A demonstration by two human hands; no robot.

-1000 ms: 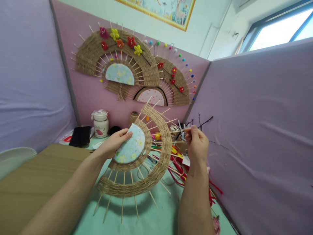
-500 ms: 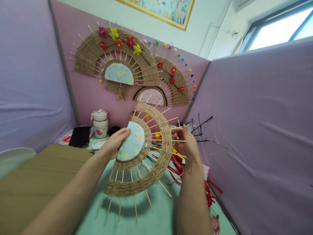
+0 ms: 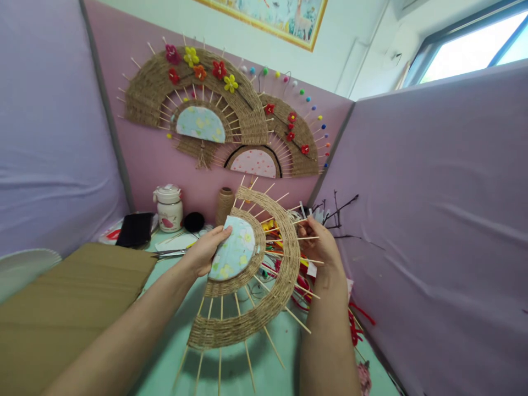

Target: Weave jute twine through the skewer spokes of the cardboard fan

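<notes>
Pink upright panel (image 3: 140, 170) at back, beyond both hands' fingers; lilac cloth-covered panel (image 3: 433, 220) to the right of the right fingers. Mint-green tabletop (image 3: 272, 385) below.

Left hand (image 3: 208, 252): thumb on top, fingers behind, gripping the half-disc of pale blue flowered cloth (image 3: 235, 253) at the centre of a half-round fan of woven brown twine on pale sticks (image 3: 291, 275). Fan is held above the tabletop, between the two hands, sticks radiating toward the right fingers and downward.

Right hand (image 3: 324, 242): fingers bent, thumb tip at the outer end of an upper stick; cannot tell whether it is pinched.

Surroundings: silver scissors (image 3: 171, 253) just left of the left fingers; tan cardboard sheet (image 3: 74, 308) farther left. White lidded jar (image 3: 169, 212) and brown twine spool (image 3: 225, 205) beyond the left fingers. Dark bare twigs (image 3: 344, 207) just beyond the right fingers, partly covered by them. Tangle of red and yellow craft strips (image 3: 303, 286) near the right fingers; fan obstructs much of it.
</notes>
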